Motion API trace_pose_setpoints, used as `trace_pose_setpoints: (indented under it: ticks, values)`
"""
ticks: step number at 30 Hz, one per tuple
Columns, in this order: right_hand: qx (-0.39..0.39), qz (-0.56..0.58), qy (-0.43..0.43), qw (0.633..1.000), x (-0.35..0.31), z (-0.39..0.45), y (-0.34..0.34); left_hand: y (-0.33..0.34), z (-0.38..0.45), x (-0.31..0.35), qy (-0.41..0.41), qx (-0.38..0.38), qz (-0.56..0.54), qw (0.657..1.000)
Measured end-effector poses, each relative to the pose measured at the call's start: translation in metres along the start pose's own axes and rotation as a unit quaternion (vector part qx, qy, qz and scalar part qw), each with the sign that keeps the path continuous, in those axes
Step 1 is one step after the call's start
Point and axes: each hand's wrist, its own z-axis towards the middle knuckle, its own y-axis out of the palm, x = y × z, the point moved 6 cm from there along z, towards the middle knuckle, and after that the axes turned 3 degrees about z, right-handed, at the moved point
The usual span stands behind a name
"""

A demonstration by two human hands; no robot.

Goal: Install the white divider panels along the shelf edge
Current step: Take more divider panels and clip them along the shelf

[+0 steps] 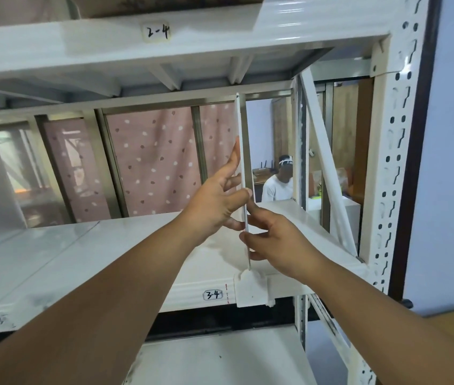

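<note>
Right grip [275,240] pinched panel [241,120] low; left grip [217,198] pressed flat, fingers straight. Panel needed holding plumb, foot pushed into bracket [250,290].

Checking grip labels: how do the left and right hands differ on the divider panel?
Left hand sits higher, fingers stretched up flat along the divider panel, on its left face; right hand is lower, fingers curled, pinching its near edge above the white clip. Both touch the upright panel.

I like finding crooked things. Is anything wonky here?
The white divider panel, steadied by left hand and gripped by right hand, leans slightly left at its top above the white clip on the shelf edge.
</note>
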Motion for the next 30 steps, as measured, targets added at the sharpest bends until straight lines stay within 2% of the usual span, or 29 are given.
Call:
trace_pose_setpoints:
  ticks: [6, 12, 17, 21, 25, 30]
  values:
    - [0.012, -0.062, -0.052, 0.997, 0.002, -0.006, 0.007, 0.0, -0.001, -0.005, 0.016, 0.0, 0.023, 1.0]
    - [0.017, -0.074, -0.047, 0.996, 0.01, -0.011, 0.008, 0.005, -0.004, -0.015, 0.03, 0.002, 0.04, 0.999]
    - [0.011, -0.125, -0.081, 0.989, 0.007, -0.013, 0.013, -0.001, -0.007, -0.025, 0.015, 0.002, 0.022, 1.0]
    - [0.012, -0.155, -0.074, 0.985, 0.008, -0.02, 0.01, 0.005, -0.012, -0.026, 0.031, -0.003, 0.036, 0.999]
    - [0.01, -0.247, -0.075, 0.966, 0.011, -0.027, 0.014, 0.009, -0.014, -0.034, 0.031, -0.005, 0.02, 0.999]
    - [0.025, -0.206, -0.069, 0.976, 0.018, -0.032, 0.011, 0.012, -0.012, -0.041, 0.024, 0.003, 0.017, 1.0]
